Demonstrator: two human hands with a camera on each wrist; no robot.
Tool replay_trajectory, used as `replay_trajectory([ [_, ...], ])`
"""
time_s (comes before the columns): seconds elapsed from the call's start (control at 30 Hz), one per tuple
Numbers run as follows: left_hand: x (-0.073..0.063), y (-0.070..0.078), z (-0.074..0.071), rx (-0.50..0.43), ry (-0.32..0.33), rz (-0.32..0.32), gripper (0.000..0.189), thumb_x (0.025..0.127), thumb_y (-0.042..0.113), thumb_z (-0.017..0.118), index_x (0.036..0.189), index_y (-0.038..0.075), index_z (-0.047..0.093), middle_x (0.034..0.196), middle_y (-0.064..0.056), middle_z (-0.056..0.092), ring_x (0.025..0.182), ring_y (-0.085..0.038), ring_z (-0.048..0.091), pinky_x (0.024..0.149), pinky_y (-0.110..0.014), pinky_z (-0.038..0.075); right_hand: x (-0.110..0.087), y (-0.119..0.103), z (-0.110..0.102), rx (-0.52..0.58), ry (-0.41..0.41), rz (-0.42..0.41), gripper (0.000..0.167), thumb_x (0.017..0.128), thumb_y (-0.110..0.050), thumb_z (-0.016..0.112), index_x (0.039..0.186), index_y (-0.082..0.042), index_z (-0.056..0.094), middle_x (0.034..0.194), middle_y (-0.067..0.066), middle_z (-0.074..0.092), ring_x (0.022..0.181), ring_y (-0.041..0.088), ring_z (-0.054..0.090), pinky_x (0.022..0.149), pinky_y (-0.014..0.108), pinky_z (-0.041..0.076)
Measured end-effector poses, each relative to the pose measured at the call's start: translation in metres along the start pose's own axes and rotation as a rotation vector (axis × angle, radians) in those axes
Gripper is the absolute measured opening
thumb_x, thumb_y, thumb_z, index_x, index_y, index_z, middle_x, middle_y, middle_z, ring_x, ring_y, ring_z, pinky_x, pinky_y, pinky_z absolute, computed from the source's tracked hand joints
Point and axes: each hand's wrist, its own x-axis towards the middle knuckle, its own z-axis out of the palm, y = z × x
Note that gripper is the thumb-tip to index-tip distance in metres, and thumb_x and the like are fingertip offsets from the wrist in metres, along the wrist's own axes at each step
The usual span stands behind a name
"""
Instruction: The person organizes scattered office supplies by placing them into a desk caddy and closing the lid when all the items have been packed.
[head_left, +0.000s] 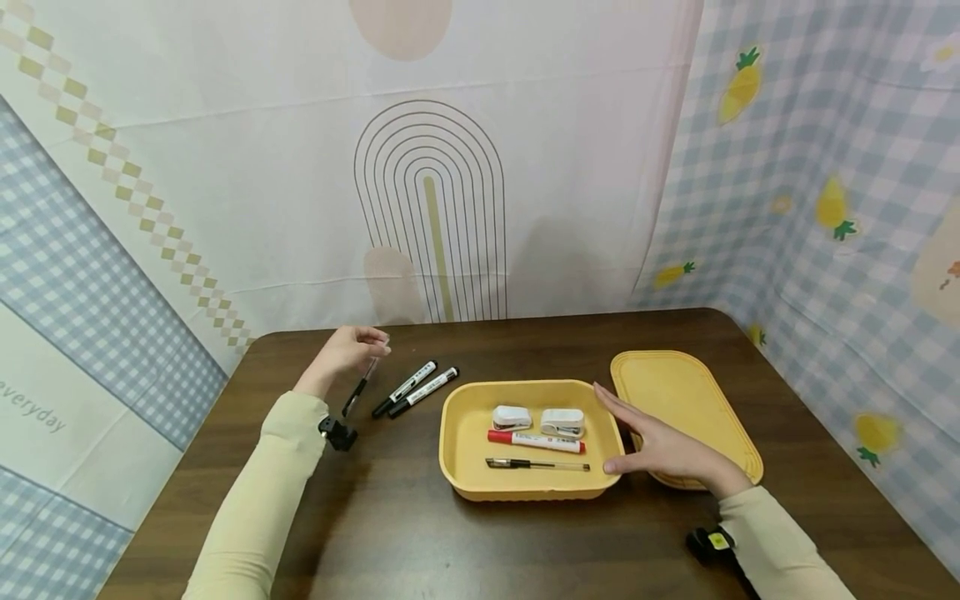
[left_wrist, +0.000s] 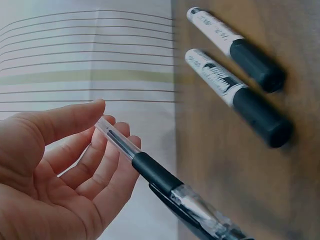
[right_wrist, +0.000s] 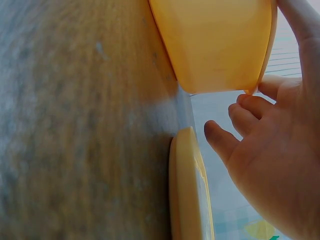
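My left hand (head_left: 348, 350) pinches the clear end of a black gel pen (left_wrist: 157, 170) between thumb and fingers. The pen hangs slanting above the table, tip end down. Beside it lie two black-capped white markers, one nearer (head_left: 405, 388) and one farther right (head_left: 424, 392). My right hand (head_left: 667, 446) rests at the right end of a yellow box (head_left: 468, 483), its thumb and forefinger extended along the rim. Inside the box are two small white staplers (head_left: 512, 417), a red-and-white marker (head_left: 536, 441) and a second gel pen (head_left: 537, 464).
A yellow lid (head_left: 675, 383) lies flat on the brown wooden table (head_left: 420, 542), right of the box and partly under my right hand. Patterned cloth (head_left: 570, 167) hangs behind the table's back edge and along its sides.
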Motion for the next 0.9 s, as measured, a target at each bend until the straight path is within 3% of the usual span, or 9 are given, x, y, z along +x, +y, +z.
replay_trajectory([
  [0.13,0.001,0.009,-0.011,-0.016,0.01,0.019,0.04,0.096,0.011,0.068,0.128,-0.01,0.061,0.113,-0.022,0.069,0.077,-0.016,0.065,0.062,-0.028,0.055,0.0,0.0,0.001,-0.005,-0.001,-0.001,0.109,0.084,-0.033,0.083,0.163,-0.03,0.009,0.168,0.009,0.006,0.151,0.037,0.011,0.111,0.066,0.022],
  [0.37,-0.001,0.032,-0.035,-0.039,0.05,0.057,0.042,0.098,0.01,0.066,0.131,-0.013,0.057,0.117,-0.027,0.066,0.078,-0.008,0.066,0.071,-0.033,0.059,0.0,-0.001,0.0,-0.018,0.0,-0.003,0.108,0.085,-0.033,0.083,0.163,-0.032,0.009,0.168,0.002,0.006,0.151,0.035,0.012,0.112,0.062,0.024],
  [0.67,-0.007,0.064,-0.061,-0.038,0.074,0.045,0.049,0.101,0.021,0.063,0.141,-0.006,0.051,0.131,-0.027,0.06,0.107,-0.026,0.065,0.083,-0.035,0.058,-0.001,-0.001,0.001,-0.02,0.003,-0.013,0.108,0.084,-0.031,0.083,0.163,-0.029,0.009,0.168,0.014,0.008,0.15,0.04,0.013,0.11,0.067,0.023],
  [0.9,-0.014,0.083,-0.077,-0.072,0.115,0.066,0.049,0.101,0.023,0.063,0.141,-0.004,0.051,0.133,-0.025,0.059,0.096,-0.012,0.066,0.078,-0.028,0.058,-0.001,-0.001,0.0,-0.02,0.005,-0.016,0.109,0.083,-0.031,0.084,0.163,-0.03,0.01,0.168,0.014,0.008,0.15,0.04,0.013,0.11,0.067,0.022],
])
